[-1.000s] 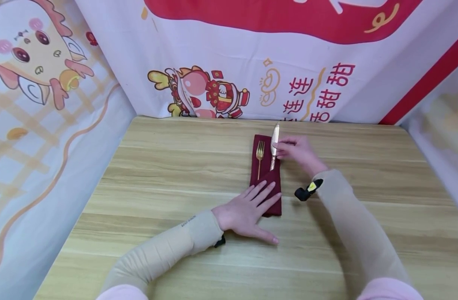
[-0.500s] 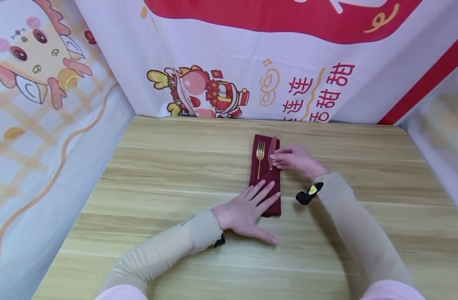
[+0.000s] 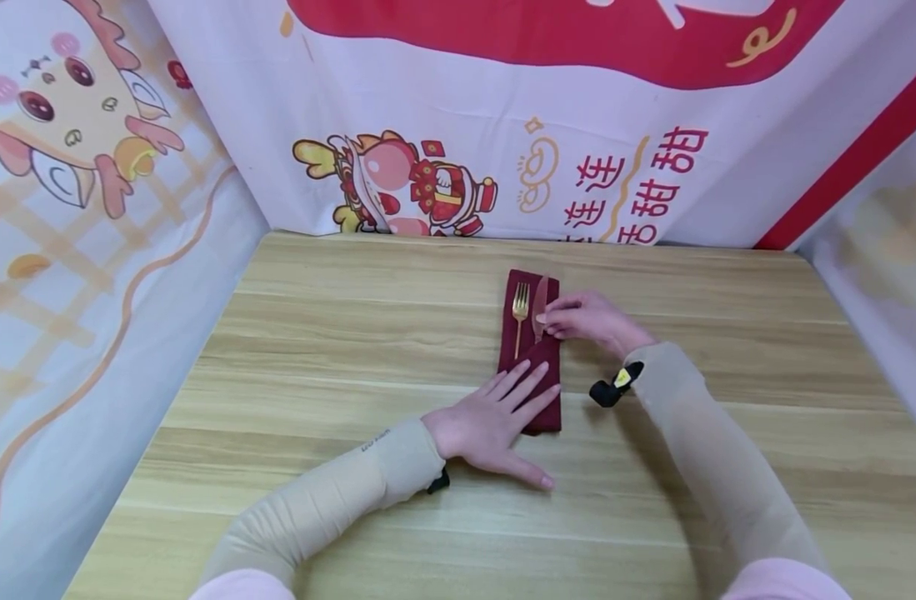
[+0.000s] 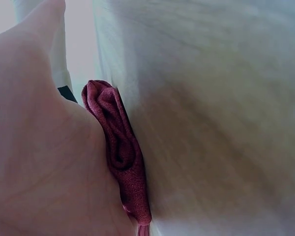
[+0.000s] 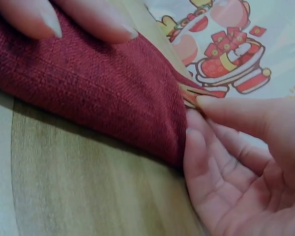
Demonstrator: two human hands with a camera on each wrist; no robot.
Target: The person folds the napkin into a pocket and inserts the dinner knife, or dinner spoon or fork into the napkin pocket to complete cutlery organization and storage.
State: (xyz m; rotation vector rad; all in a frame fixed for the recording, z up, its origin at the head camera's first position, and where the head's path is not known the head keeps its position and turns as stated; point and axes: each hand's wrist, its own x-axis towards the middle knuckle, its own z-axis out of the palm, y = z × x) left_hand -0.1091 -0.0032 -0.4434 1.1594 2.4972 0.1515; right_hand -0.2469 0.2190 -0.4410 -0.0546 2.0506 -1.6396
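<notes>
A dark red folded cloth napkin (image 3: 550, 354) lies lengthwise on the table, its lower part folded over like a pocket. Tucked into it are a gold fork (image 3: 521, 302) on the left and a table knife (image 3: 541, 302) on the right, both with their lower ends hidden under the fold. My left hand (image 3: 495, 425) rests on the lower napkin with fingers spread; the left wrist view shows the napkin's rolled edge (image 4: 113, 128) beside the palm. At the right edge, my right hand (image 3: 593, 321) pinches the knife between thumb and fingertips, as the right wrist view also shows.
The wood-grain table (image 3: 337, 350) extends on all sides of the napkin. Behind it hangs a white and red printed cloth (image 3: 458, 92), and another patterned cloth (image 3: 165, 333) hangs along the left side.
The knife has slid down toward me into the napkin's fold, its tip now near the napkin's top edge. My right hand came down with it; my left hand stayed put.
</notes>
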